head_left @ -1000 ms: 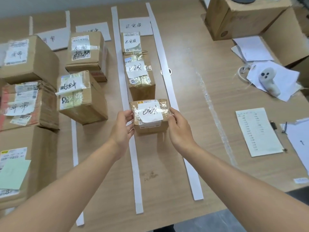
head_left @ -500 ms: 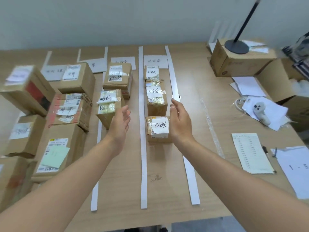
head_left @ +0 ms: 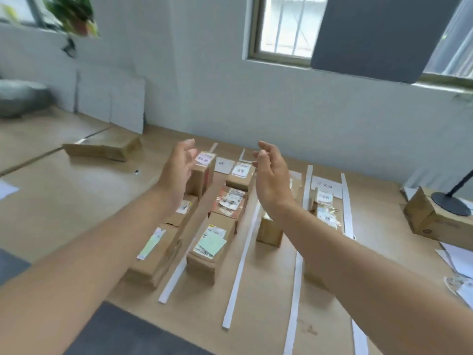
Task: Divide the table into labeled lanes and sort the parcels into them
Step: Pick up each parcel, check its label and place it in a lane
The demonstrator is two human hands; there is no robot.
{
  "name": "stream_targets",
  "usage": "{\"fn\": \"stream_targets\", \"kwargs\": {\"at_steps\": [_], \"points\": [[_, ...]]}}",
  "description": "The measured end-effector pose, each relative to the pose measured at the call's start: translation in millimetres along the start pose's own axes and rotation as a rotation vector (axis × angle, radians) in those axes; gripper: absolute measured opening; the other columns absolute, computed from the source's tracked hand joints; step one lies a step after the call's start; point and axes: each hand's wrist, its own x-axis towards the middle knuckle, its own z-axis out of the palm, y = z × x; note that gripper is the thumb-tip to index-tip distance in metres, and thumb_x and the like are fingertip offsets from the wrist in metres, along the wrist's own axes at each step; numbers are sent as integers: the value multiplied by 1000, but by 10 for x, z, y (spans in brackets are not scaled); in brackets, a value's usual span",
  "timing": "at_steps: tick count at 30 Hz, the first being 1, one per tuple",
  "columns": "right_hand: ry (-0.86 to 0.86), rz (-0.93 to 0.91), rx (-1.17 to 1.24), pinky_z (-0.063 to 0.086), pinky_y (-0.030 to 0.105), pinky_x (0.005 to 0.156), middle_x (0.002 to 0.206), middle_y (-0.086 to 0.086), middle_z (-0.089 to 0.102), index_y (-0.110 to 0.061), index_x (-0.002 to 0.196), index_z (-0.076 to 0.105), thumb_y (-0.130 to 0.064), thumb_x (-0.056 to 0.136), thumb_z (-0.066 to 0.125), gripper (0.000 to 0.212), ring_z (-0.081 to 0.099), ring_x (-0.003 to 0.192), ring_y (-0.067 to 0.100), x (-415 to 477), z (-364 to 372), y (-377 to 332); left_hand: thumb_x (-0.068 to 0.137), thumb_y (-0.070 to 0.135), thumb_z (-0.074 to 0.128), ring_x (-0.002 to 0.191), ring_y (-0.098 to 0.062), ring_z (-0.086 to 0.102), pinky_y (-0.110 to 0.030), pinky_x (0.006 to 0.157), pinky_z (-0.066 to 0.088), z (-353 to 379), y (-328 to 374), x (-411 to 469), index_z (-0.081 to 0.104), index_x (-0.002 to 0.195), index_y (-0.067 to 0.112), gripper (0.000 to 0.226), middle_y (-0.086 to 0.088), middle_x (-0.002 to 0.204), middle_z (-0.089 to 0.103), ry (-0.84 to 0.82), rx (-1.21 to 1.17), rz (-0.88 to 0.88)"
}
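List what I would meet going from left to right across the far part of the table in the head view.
A lone flat cardboard box lying apart → left hand, held up and empty → right hand, held up and empty → carton under the black lamp base.

The white labels (head_left: pixel 239 171) on the parcels (head_left: pixel 202 265) and the lane cards (head_left: pixel 224 164) carry handwriting, all too blurred to read.

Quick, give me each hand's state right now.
Left hand: open, holding nothing.
Right hand: open, holding nothing.
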Motion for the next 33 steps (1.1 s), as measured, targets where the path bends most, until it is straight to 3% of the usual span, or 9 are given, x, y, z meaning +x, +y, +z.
{"fn": "stream_targets", "kwargs": {"at_steps": [4,10,13,17,21,24,28,33], "points": [[-54,-30,19,46,48,113,129,-4,67,-31,141,57,-41,106,36,42,62,125,21,-144,986,-416,70,60,49,144,-20,41,-32,113,30,-1106,302,-28,50,141,32,77,-2,150,49,104,22,21],[-83,-28,139,49,49,111,122,-2,66,-27,139,59,-35,107,39,38,64,118,23,-339,2645,-825,95,52,40,150,-20,33,-32,119,23,-2804,534,72,42,152,24,64,-5,157,42,126,64,20],[-95,22,201,50,46,109,112,-3,64,-21,136,60,-26,111,39,32,65,110,23,-416,3353,-1020,82,57,41,150,-20,33,-33,122,22,-3527,632,166,43,152,25,77,-6,158,42,140,85,-12],[-90,36,190,51,49,108,109,-9,65,-24,133,61,-29,109,40,33,68,107,19,-415,4000,-1072,76,59,41,148,-21,36,-37,122,23,-4169,726,359,48,149,29,80,-5,156,45,186,88,-60],[-129,131,180,50,47,108,112,-7,65,-24,134,59,-25,111,37,32,67,107,19,-272,4572,-941,87,59,41,147,-21,37,-38,122,25,-4651,632,684,46,150,28,71,-3,154,47,202,84,-90],[-130,208,212,51,46,105,116,1,65,-21,133,59,-21,112,36,31,66,101,19,-91,5071,-724,80,59,41,142,-21,40,-37,119,28,-5001,472,1011,49,147,28,75,-3,152,48,222,104,-135],[-167,305,210,51,42,101,118,4,65,-20,133,58,-21,112,36,31,65,96,19,204,5795,-256,103,50,35,146,-24,38,-39,121,27,-5482,180,1694,49,148,25,53,-4,152,49,250,125,-178],[-120,402,217,52,37,89,114,6,64,-17,131,60,-17,109,37,31,65,88,20,934,6556,253,106,47,31,145,-23,40,-40,122,28,-5906,-179,2640,51,146,26,50,-3,150,51,254,147,-249]]}}
